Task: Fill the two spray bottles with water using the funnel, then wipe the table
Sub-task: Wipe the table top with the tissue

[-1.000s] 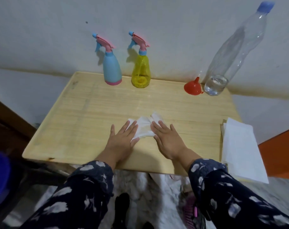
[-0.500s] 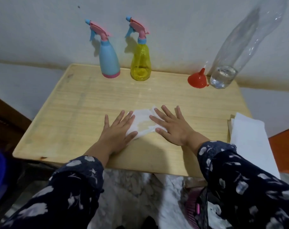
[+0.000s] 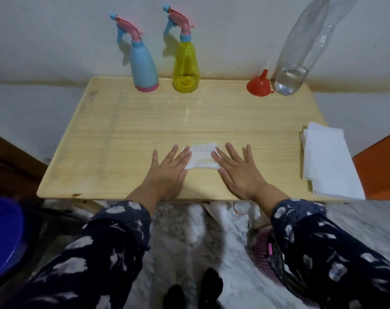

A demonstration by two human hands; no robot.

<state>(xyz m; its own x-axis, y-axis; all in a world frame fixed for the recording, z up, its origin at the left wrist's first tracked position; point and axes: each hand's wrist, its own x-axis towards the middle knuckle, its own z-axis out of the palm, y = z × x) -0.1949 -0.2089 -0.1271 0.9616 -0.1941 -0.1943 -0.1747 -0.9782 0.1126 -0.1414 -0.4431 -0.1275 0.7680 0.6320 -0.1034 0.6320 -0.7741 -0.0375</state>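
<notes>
1. The wooden table (image 3: pixel 122 134) stands against a pale wall and fills the middle of the view.
2. The clear plastic water bottle (image 3: pixel 301 59) stands at the far right corner of the table, near the wall, with a little water at its bottom; its top goes out of the picture.
3. A stack of white folded tissues (image 3: pixel 330 166) lies on the right edge of the table and hangs over it a little.
4. The left hand (image 3: pixel 167 170) lies flat on the table with straight, spread fingers; its fingertips press on the left end of the white wipe.
5. The right hand (image 3: pixel 238 172) is also flat with spread fingers, and its thumb side presses on the right end of the wipe.
6. The blue spray bottle (image 3: pixel 144 65) stands upright at the far edge, left of centre, with a pink and blue trigger head.
7. The yellow spray bottle (image 3: pixel 185 68) stands upright just beside it, to the right, not touching it.
8. The white wipe (image 3: pixel 200 159) lies crumpled between the two hands, on the near middle part of the table.
9. The red funnel (image 3: pixel 259 85) sits mouth down, spout up, just beside the water bottle.
</notes>
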